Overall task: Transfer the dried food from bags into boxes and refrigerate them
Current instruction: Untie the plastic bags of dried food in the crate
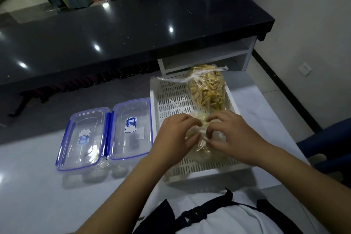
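A white slotted basket sits on the pale table. At its far end lies a tied clear bag of yellow dried strips. Nearer to me in the basket is a second clear bag of pale dried food. My left hand and my right hand both have curled fingers on the top of this near bag, pinching its plastic. Left of the basket stand two clear boxes with blue-clipped lids, the left box and the right box, side by side with lids on.
A black glossy counter runs across the far side, with a white shelf unit under its right end. A dark blue chair is at the right. The pale table stretches to my left.
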